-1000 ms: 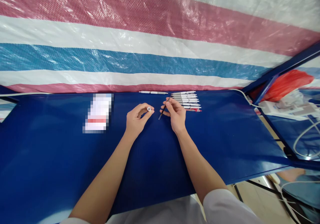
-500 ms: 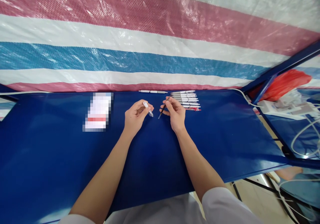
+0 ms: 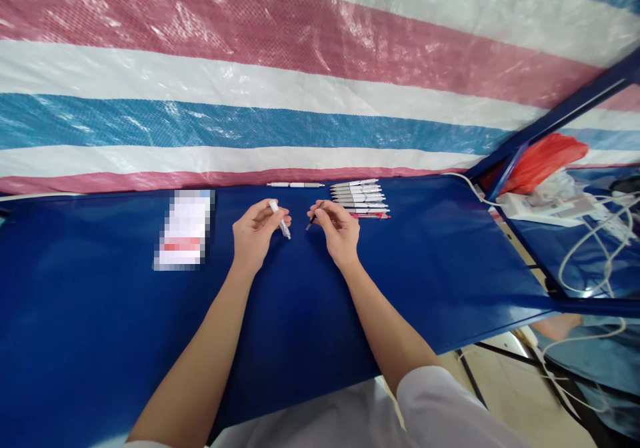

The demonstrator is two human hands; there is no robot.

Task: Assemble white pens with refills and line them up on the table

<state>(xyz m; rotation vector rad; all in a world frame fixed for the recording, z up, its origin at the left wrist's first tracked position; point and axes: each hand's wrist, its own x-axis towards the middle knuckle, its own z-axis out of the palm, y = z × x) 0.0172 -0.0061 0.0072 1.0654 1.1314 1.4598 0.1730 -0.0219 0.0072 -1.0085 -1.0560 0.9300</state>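
Observation:
My left hand (image 3: 254, 233) is closed on a white pen barrel (image 3: 280, 219), pinched between thumb and fingers and tilted with its clear end down to the right. In my right hand (image 3: 339, 232) is a thin dark pen refill (image 3: 311, 221), gripped by thumb and fingertips with its tip slanting down to the left. The barrel and the refill are apart, above the blue tabletop. Just beyond my right hand lies a row of several white and grey pens (image 3: 356, 193). A red pen (image 3: 373, 216) is at the row's near side, partly hidden by the hand.
A single white pen (image 3: 295, 185) lies along the back of the blue table (image 3: 125, 341). To the left is a pixelated white rectangle (image 3: 184, 229). A striped plastic sheet (image 3: 300, 88) hangs behind. On the right are a metal frame, white cables (image 3: 607, 261) and a red bag (image 3: 547, 161).
The view has turned slightly right, so everything sits further left. Both hands keep their holds. Less of the refill shows, and the gap between it and the barrel looks slightly wider.

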